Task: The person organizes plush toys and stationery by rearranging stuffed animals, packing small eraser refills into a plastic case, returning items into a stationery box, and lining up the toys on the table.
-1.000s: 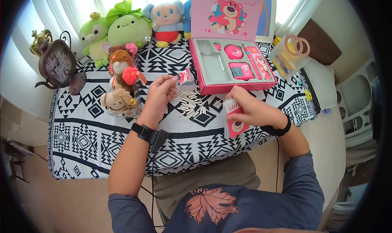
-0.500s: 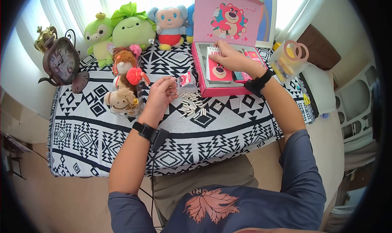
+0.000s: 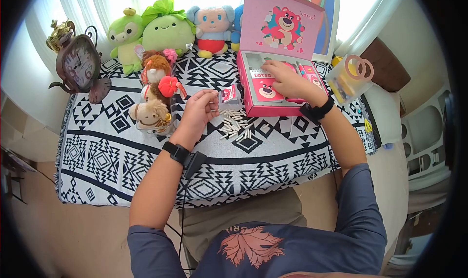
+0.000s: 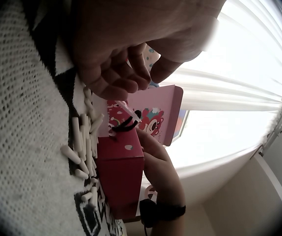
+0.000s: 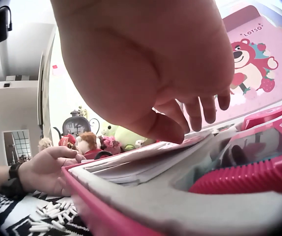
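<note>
Clock [image 3: 78, 66] stands leftmost; next comes the left hand [image 3: 201, 108], loosely curled beside a small clear case [image 3: 229, 100]; whether it pinches anything, I cannot tell. White sticks [image 3: 237, 124] lie near. Rightward, a notepad [image 3: 267, 89] sits in the pink box [image 3: 273, 111] beneath the right hand [image 3: 289, 81], fingers slightly spread.

The word LOTSO stands near the upper right corner of the lid [image 3: 285, 22] of the box [image 3: 273, 111], and it is readable also from the right wrist. The same LOTSO is printed along the upper edge of the notepad [image 3: 265, 89]. On the clock [image 3: 79, 66], by the tabletop's [image 3: 122, 168] far left corner, one can read 6. The shirt [image 3: 312, 244] shows letters like RIA.
</note>
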`<move>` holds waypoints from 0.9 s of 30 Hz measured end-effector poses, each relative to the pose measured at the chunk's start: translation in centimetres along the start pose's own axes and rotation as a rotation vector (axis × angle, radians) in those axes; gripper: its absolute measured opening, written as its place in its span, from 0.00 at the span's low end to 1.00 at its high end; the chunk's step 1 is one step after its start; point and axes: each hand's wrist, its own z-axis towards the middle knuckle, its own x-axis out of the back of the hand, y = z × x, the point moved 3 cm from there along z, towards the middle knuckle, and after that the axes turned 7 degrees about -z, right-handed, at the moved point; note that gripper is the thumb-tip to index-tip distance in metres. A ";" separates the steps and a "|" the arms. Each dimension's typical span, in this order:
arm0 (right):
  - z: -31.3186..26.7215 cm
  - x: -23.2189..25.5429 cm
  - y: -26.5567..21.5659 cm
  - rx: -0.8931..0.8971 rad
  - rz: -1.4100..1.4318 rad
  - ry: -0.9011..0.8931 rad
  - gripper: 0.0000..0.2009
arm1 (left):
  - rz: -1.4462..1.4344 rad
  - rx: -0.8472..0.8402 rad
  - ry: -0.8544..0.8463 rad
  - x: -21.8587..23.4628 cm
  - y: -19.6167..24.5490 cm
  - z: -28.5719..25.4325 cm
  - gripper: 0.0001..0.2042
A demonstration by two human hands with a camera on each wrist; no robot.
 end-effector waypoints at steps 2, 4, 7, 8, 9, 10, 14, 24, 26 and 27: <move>-1.1 1.6 -1.2 -0.097 0.102 -0.039 0.27 | 0.002 -0.002 -0.015 0.0 0.0 0.0 0.05; -1.7 1.6 -0.9 -0.192 0.201 -0.078 0.28 | 0.005 -0.002 -0.011 0.0 0.0 0.1 0.05; -2.6 0.1 0.5 -0.162 0.225 -0.015 0.26 | 0.012 0.002 -0.005 0.0 0.0 0.1 0.05; -3.0 -0.2 0.2 -0.062 0.133 0.054 0.24 | 0.015 0.007 -0.003 0.0 0.0 0.1 0.05; -3.3 -0.4 0.0 0.036 0.041 0.123 0.22 | 0.016 0.007 -0.003 0.0 -0.1 0.1 0.05; -3.5 -0.3 -0.3 0.036 0.042 0.124 0.22 | 0.014 0.006 -0.006 0.0 0.0 0.1 0.05; -4.4 0.3 -1.5 0.033 0.028 0.090 0.16 | 0.016 0.002 -0.013 0.1 -0.1 0.1 0.05; -5.4 1.4 -3.8 0.017 -0.108 -0.071 0.20 | 0.240 -0.080 -0.035 -0.2 -0.2 0.5 0.18; -4.8 1.6 -4.4 0.025 -0.185 -0.081 0.22 | 0.295 -0.119 -0.049 -0.7 0.0 0.1 0.22; -4.6 1.7 -4.5 0.031 -0.263 -0.098 0.23 | 0.345 -0.153 -0.063 -0.9 0.2 -0.1 0.25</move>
